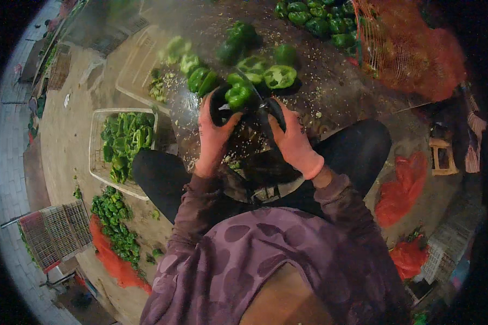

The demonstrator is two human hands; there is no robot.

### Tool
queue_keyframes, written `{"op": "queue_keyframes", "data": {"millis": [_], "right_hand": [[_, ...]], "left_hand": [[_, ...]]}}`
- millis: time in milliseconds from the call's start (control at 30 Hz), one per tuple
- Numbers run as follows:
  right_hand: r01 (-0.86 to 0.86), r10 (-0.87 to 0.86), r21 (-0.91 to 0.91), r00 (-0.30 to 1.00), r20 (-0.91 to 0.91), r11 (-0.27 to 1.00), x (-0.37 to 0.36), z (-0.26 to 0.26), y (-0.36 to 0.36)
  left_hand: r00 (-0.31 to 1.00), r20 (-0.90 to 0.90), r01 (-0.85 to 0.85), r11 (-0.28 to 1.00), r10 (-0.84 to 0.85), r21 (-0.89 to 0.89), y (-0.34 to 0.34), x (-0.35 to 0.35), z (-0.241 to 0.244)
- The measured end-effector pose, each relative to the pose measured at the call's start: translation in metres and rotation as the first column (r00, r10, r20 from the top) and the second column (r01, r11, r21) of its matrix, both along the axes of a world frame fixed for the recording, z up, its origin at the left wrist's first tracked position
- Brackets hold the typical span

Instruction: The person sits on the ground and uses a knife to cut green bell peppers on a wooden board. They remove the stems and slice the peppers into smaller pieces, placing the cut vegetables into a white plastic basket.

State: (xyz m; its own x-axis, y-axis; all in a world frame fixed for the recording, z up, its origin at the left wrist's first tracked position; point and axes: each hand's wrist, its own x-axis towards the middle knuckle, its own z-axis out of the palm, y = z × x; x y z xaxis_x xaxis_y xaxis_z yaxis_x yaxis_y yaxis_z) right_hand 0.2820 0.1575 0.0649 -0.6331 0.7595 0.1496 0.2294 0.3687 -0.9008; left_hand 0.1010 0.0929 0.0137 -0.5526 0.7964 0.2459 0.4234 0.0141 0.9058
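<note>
My left hand, in a pink work glove with dark palm and fingers, holds a green bell pepper over the seed-strewn table. A small bright glint shows beside its fingers. My right hand, gloved alike, is closed around the handle of a knife. The thin knife blade points away from me and passes close to the right side of the pepper; whether it touches cannot be told. Just beyond lie a halved pepper with its cut face up, cut pieces and whole green peppers.
A plastic crate of cut peppers stands on the floor at my left. Behind it, whole peppers lie by red mesh. A red mesh sack and a pepper pile occupy the far right. Red netting lies right of my knee.
</note>
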Motion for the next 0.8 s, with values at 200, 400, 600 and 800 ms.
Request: {"op": "queue_keyframes", "data": {"millis": [200,400,600,800], "right_hand": [[0.028,0.010,-0.145,0.966,0.259,0.989,-0.004,0.009,-0.007],[0.092,-0.047,-0.202,0.976,0.213,0.975,0.009,-0.028,0.014],[0.171,-0.392,-0.650,0.895,-0.212,0.740,0.037,-0.087,0.025],[0.470,-0.567,-0.418,0.811,-0.143,0.777,0.069,-0.087,0.078]], "left_hand": [[0.989,-0.145,-0.023,0.999,0.017,-0.044,-0.011,0.000,-0.023],[0.961,-0.253,0.103,0.994,-0.108,-0.034,0.010,0.021,-0.024],[0.946,-0.219,0.244,0.970,-0.238,-0.002,0.054,0.034,-0.030],[0.882,-0.418,0.179,0.976,-0.216,-0.128,0.088,0.072,-0.009]]}}
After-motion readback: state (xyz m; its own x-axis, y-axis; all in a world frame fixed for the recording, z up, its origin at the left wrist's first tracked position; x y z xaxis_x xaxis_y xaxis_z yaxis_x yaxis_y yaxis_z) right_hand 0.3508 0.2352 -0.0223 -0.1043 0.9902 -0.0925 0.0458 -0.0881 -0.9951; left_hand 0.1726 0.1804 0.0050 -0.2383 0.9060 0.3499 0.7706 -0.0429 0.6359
